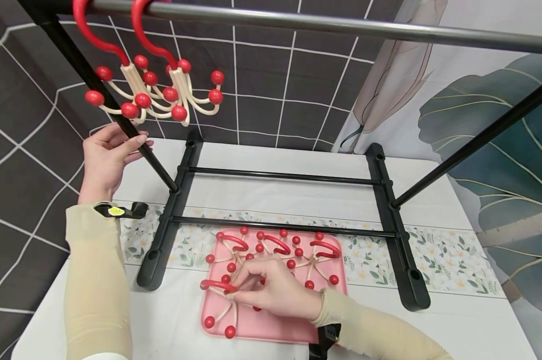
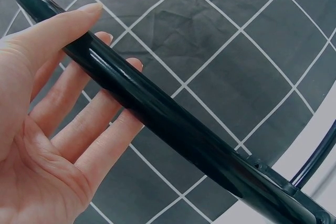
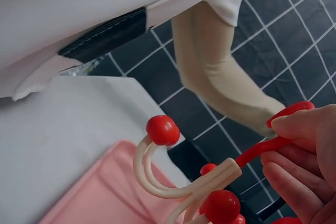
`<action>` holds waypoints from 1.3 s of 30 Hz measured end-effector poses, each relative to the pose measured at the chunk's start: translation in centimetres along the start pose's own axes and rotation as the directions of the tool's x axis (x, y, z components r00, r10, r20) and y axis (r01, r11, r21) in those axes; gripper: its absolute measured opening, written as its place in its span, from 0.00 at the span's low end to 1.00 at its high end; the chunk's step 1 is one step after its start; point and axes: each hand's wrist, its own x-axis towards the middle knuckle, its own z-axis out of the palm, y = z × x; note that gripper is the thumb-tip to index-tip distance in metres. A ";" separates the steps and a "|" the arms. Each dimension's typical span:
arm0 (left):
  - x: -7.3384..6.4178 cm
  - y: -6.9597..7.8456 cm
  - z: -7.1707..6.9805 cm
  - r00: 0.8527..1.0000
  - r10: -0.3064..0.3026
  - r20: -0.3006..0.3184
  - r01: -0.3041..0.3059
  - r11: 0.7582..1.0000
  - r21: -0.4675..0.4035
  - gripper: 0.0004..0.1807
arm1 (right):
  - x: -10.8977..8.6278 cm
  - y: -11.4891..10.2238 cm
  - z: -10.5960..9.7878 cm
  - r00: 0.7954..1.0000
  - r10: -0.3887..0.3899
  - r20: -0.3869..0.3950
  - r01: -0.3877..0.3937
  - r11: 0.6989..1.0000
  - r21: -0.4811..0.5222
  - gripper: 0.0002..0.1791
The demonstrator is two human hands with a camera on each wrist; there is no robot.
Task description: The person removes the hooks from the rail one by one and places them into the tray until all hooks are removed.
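While pinching a hanger (image 3: 212,178) by its red hook (image 1: 216,285) in the right hand (image 1: 277,291), over the left part of the pink tray (image 1: 293,333), also gripping the black post (image 2: 168,111) in the left hand (image 1: 110,159), well apart. Could snag neighbouring hangers (image 1: 313,261) if pulled sideways, given such crowding; could jolt the rack (image 1: 403,270) on bumping the lower bar (image 1: 275,226), by the tray's far edge. Probably safest lifted straight up, with room nearside over the table (image 1: 171,320) and along the top bar (image 1: 298,21), right of two hung hangers (image 1: 179,82)

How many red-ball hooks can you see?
6: two red-ball hooks hang from the metal rail at left, the right hand pinches one, and three lie on the pink tray. Others could be hidden behind that hand.
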 end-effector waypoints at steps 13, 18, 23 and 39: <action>0.1 0.0 0.0 1.000 -0.001 0.000 0.001 1.000 -0.009 0.18 | -0.3 0.9 0.6 1.000 0.002 0.001 -0.002 1.000 -0.012 0.07; 0.1 0.1 0.0 1.000 0.003 -0.002 -0.003 1.000 -0.007 0.19 | -0.2 1.0 0.7 1.000 -0.003 0.005 0.003 1.000 -0.007 0.07; 0.1 0.1 0.1 1.000 -0.005 -0.004 0.005 1.000 -0.008 0.19 | -0.1 1.1 0.6 1.000 -0.003 0.009 0.003 1.000 -0.023 0.07; 0.1 0.1 0.1 1.000 -0.001 -0.001 0.001 1.000 -0.029 0.19 | 0.2 0.0 -0.7 0.998 -0.066 0.006 0.066 0.993 -0.102 0.09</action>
